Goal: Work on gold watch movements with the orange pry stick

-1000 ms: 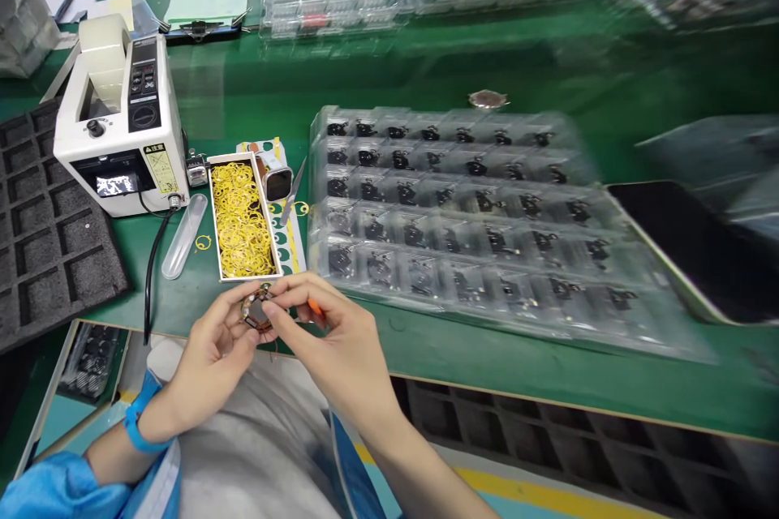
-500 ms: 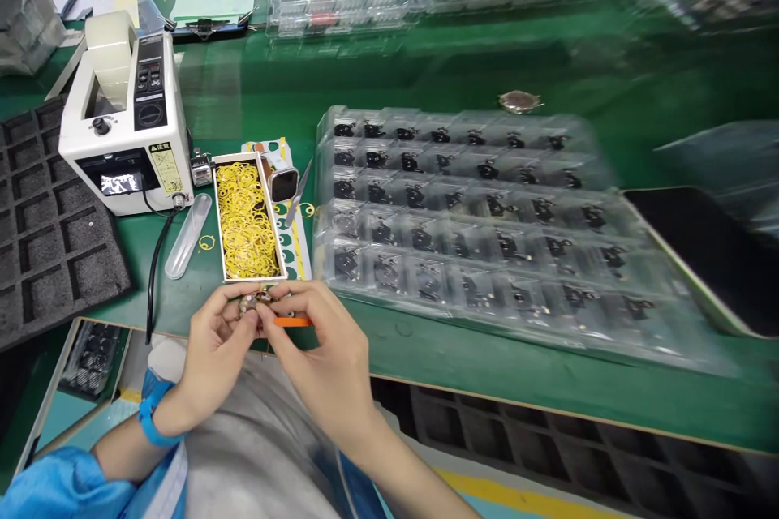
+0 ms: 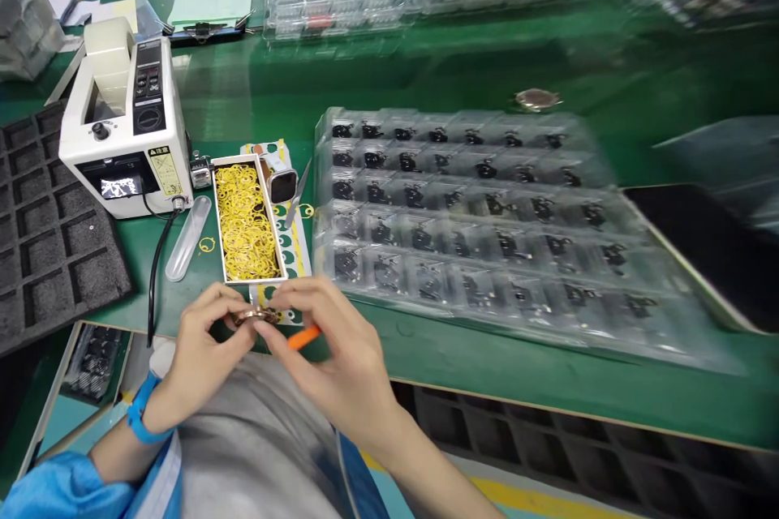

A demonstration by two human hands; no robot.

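Between both hands, just in front of the yellow-ring box, is a small round copper-coloured metal part (image 3: 254,315) with fine bits at its edge. My left hand (image 3: 204,353) pinches its left side between thumb and fingers. My right hand (image 3: 341,357) has its thumb and fingertips closed on the right side. An orange stick-like tool (image 3: 303,336) is tucked in the right hand; its other end is hidden. Beyond the hands stands a white box (image 3: 283,272) filled with thin yellow rings (image 3: 247,219). A square watch-like piece (image 3: 283,186) and tweezers (image 3: 299,193) lie beside it.
A clear compartment tray (image 3: 414,304) of small black parts covers the middle right. Left stand a white tape dispenser (image 3: 125,130) and black foam tray (image 3: 36,259). A dark flat device (image 3: 699,251) lies at right; a round metal piece (image 3: 537,100) lies behind the tray.
The round part has been tilted so it shows more edge-on. My right hand has shifted slightly right and down, and the orange tool now slants upward to the right.
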